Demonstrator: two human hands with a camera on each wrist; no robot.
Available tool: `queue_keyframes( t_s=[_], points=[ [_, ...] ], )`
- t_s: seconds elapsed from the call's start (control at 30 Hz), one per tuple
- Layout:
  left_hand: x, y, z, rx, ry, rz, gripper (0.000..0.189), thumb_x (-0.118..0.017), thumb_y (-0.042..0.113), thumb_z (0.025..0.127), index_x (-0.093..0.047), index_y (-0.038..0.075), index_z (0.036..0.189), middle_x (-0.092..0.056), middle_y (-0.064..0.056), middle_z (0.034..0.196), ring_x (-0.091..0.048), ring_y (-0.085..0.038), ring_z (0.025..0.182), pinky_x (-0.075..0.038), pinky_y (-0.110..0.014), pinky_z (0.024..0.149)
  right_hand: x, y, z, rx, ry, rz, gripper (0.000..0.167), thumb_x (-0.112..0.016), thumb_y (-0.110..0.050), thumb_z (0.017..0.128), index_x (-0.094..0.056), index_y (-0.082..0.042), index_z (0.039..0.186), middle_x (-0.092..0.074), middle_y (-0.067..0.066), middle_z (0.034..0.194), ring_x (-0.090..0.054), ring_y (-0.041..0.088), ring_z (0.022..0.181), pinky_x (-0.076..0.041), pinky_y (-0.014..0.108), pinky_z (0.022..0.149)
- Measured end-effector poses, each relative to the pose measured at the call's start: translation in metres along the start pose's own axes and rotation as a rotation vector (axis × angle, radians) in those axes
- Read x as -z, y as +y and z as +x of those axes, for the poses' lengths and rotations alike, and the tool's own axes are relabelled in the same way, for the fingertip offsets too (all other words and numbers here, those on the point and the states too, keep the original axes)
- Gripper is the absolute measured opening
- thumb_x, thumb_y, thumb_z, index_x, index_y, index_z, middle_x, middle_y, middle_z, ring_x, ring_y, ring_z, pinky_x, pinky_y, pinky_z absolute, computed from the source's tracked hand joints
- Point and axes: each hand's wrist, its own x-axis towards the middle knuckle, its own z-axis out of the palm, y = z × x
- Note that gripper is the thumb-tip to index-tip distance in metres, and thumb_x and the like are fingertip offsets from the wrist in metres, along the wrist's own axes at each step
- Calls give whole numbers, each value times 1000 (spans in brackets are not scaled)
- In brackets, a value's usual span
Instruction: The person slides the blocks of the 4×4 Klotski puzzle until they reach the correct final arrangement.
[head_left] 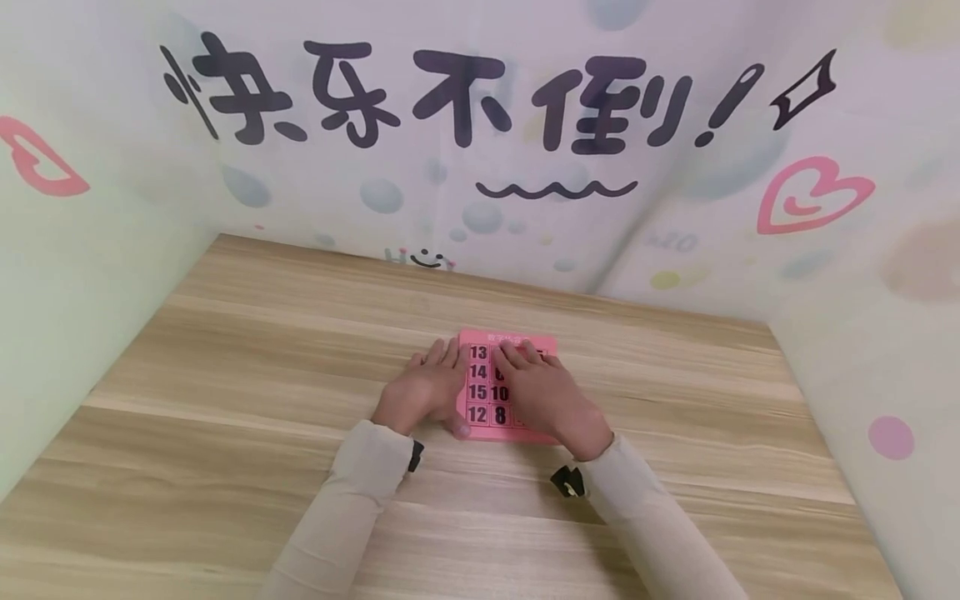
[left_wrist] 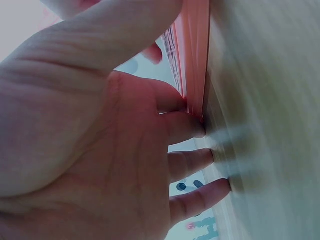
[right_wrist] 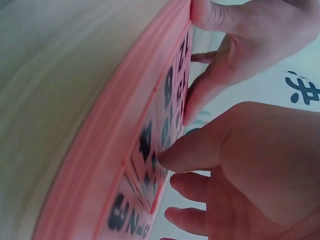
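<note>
A pink sliding number puzzle (head_left: 498, 434) lies flat on the table, with black-numbered tiles such as 13, 14, 15 and 12 showing down its left column. My left hand (head_left: 422, 393) holds the puzzle at its left side, thumb by the near-left corner and fingers along the left edge. In the left wrist view, several of its fingertips touch the tabletop beside the puzzle's edge (left_wrist: 196, 60). Over the puzzle's middle and right lies my right hand (head_left: 542, 398), fingers extended and hiding many tiles. Its thumb (right_wrist: 192, 150) touches the tiles in the right wrist view.
The wood-grain table (head_left: 225, 375) extends around the puzzle on all sides. Behind it hangs a printed white cloth (head_left: 450, 225) with large dark characters, and pale walls stand at both sides. Dark straps show at both wrists.
</note>
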Motion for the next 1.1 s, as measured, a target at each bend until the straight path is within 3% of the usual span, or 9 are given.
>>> queue_keyframes(
  t_s=[0.8,1.1],
  points=[
    [1,0,1,10,-6,18,121,-82,40,77,-1,6,159,6,-13,166,9,-32,153,-2,-49,125,0,5,-3,-17,-48,-13,57,-46,-21,103,-29,-16,157,-23,3,164,-20,35,151,-28,57,118],
    [0,-1,1,0,5,15,121,-82,40,76,-1,6,159,6,-14,166,8,-33,153,-1,-48,125,-1,13,-6,-5,-31,-10,56,-43,-18,103,-30,-15,157,-25,6,164,-22,36,150,-31,58,116]
  ],
)
